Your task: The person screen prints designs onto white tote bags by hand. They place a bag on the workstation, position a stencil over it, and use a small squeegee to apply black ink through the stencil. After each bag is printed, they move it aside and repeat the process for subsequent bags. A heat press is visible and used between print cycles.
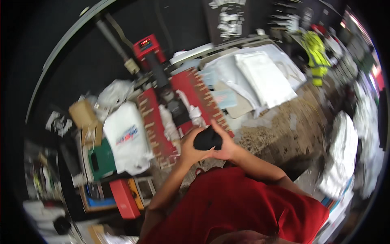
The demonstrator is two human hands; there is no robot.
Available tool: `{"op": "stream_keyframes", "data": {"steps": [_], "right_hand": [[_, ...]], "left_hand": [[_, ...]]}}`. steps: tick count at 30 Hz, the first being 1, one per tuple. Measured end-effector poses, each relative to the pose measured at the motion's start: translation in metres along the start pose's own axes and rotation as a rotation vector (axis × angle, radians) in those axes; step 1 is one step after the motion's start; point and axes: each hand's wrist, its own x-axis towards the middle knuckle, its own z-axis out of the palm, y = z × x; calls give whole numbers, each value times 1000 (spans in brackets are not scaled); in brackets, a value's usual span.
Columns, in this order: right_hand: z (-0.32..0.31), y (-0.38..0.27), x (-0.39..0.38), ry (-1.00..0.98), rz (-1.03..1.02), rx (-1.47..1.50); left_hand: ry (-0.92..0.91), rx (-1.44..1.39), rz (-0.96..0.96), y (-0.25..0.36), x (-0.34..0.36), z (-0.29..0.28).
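Both hands meet in front of my chest around a small black bundle [207, 139], likely folded cloth. My left hand [190, 147] cups it from the left and below. My right hand [226, 143] wraps it from the right, fingers reaching over its top. My forearms come up from my red shirt [239, 207]. Just beyond the hands lies a red machine [178, 101] with two red plates and a dark arm between them.
A white printed bag [128, 138] lies left of the red machine. A stack of white folded cloth [264, 77] sits at the back right. A cardboard box [82, 114], a green item [101, 160] and a red box [124, 199] crowd the left. Yellow-green garment [316, 57] hangs far right.
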Motion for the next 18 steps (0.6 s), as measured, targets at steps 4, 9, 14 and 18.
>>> {"op": "stream_keyframes", "data": {"steps": [4,9,14,18], "right_hand": [[-46,-3,20,-25,-85,-208],[-20,10,68,175,-738,-1357],[-50,35,89,57,-751,-2118],[-57,40,107,-70,-853,-2226]], "left_hand": [[-160,181,52,-13,11,-22],[-404,65,-93,-63,8,-63],[-29,180,-228,-146,30,-79],[347,516,-602,-167,49,-40]]}}
